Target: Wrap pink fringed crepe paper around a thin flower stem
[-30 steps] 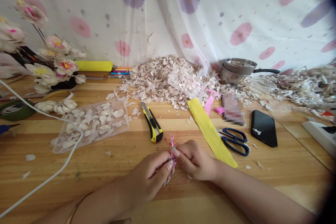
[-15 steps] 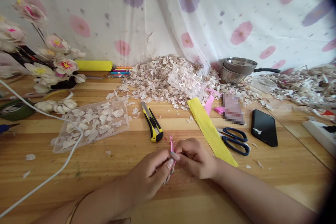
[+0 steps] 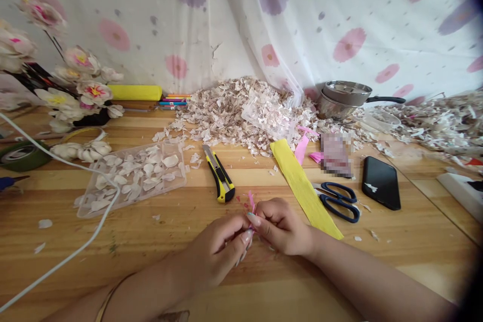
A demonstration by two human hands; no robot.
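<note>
Pink fringed crepe-paper piece [image 3: 251, 205], a small strip with cut tips pointing up, sits pinched between both hands just above the wooden desk [image 3: 151, 241], a little in front of the yellow-and-black utility knife [image 3: 220, 174]. The left hand [image 3: 217, 251] is closed on its lower part, thumb and forefinger pressed together; the right hand [image 3: 281, 226] is closed on it from the other side, fingertips meeting the left ones.

To do this kind of fine rolling or pinching well, I judge that the grip should stay low on the uncut base, so the fringe stays free and uncrushed. Small turns of the fingertips, with one hand holding steady, would likely keep the paper tight and even. Crepe tears easily, so light pressure seems wise.

As for containers, a clear flat plastic tray [image 3: 181, 173] lies to the left of the knife and holds a loose single layer of pale white petal-shaped pieces [image 3: 132, 176]. A second clear plastic tray [image 3: 249, 110] rests tilted on the large heap of pale flakes [image 3: 222, 115] at the back, with flakes in it. A steel saucepan [image 3: 345, 95] with a black handle stands behind the heap to the right; what it holds is not visible. A long yellow crepe-paper strip [image 3: 302, 186] and blue-handled scissors [image 3: 337, 201] lie just right of the hands.
</note>
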